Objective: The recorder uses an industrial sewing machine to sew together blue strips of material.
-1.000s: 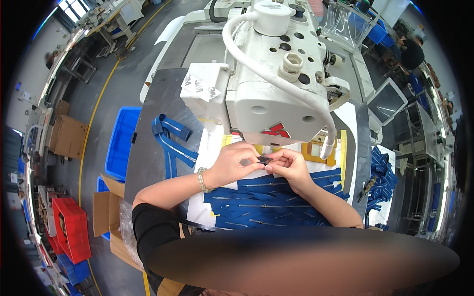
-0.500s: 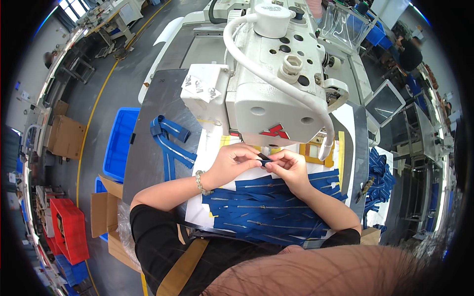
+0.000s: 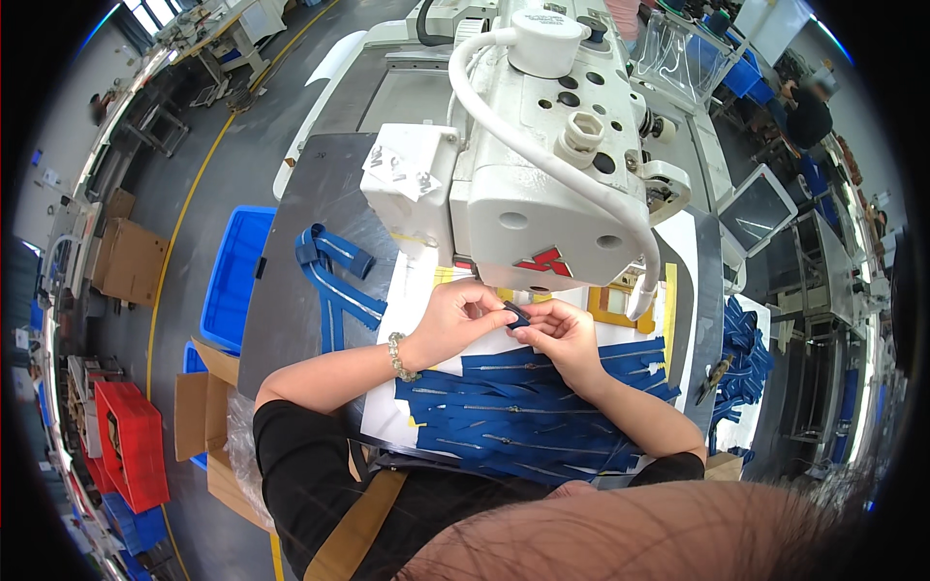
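Just below the head of a white industrial sewing machine (image 3: 552, 228), both hands hold a small dark piece (image 3: 517, 313), dark blue to black; its exact kind cannot be made out. My left hand (image 3: 463, 318) pinches its left end between thumb and fingers. On the other end, the thumb and fingers of my right hand (image 3: 560, 337) are closed too. Right under my hands, blue zippers (image 3: 513, 412) with pale teeth lie in overlapping rows on a white sheet. Another length of blue zipper (image 3: 339, 286) lies folded on the dark table to the left.
A yellow frame (image 3: 620, 308) sits right of the machine head. Beyond it lie small snips (image 3: 715, 376) and a heap of blue zippers (image 3: 744, 358). A blue bin (image 3: 235, 281), a cardboard box (image 3: 199, 416) and a red crate (image 3: 136, 445) stand left. A screen (image 3: 759, 208) stands right.
The dark piece has been turned and now slants between my fingertips, showing more of its face. My right hand has shifted slightly left and down. The zippers lie as before.
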### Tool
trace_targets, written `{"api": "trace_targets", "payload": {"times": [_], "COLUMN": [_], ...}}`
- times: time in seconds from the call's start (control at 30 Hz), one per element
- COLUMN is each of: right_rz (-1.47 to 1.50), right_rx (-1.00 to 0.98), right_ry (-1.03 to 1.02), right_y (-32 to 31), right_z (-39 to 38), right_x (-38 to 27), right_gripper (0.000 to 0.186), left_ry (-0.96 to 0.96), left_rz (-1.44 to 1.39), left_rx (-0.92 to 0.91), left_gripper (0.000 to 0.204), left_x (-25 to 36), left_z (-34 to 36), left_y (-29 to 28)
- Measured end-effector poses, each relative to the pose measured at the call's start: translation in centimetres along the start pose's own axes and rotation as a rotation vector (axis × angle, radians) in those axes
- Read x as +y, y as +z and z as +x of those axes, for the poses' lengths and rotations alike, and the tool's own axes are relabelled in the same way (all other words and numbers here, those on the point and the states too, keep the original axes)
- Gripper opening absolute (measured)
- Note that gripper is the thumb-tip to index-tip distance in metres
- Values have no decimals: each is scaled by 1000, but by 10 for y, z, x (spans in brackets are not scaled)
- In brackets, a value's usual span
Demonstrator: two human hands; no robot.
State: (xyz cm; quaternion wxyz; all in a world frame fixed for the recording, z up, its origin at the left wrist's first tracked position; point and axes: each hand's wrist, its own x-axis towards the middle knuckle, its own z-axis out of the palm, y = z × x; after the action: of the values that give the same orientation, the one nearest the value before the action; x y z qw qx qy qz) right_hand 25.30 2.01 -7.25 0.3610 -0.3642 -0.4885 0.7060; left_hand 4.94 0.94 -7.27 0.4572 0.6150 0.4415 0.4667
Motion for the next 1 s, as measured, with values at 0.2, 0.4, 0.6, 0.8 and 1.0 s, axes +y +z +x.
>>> {"api": "trace_targets", "payload": {"times": [0.2, 0.4, 0.6, 0.8, 1.0], "right_rz": [24, -2, -23, -6, 1], "right_rx": [-13, 2, 6, -13, -33], "right_ry": [29, 23, 42, 28, 65], "right_y": [1, 2, 1, 1, -5], "right_z": [-2, -2, -2, -1, -3], "right_x": [-1, -2, -1, -3, -1], "right_gripper": [24, 22, 20, 17, 16], "left_ry": [55, 212, 258, 274, 236], "left_rz": [107, 168, 212, 231, 378], "left_rx": [-10, 0, -19, -23, -140], "left_gripper": [12, 15, 15, 15, 18], "left_x": [5, 4, 7, 6, 12], "left_z": [-1, 0, 1, 1, 2], "left_y": [0, 2, 1, 1, -6]}}
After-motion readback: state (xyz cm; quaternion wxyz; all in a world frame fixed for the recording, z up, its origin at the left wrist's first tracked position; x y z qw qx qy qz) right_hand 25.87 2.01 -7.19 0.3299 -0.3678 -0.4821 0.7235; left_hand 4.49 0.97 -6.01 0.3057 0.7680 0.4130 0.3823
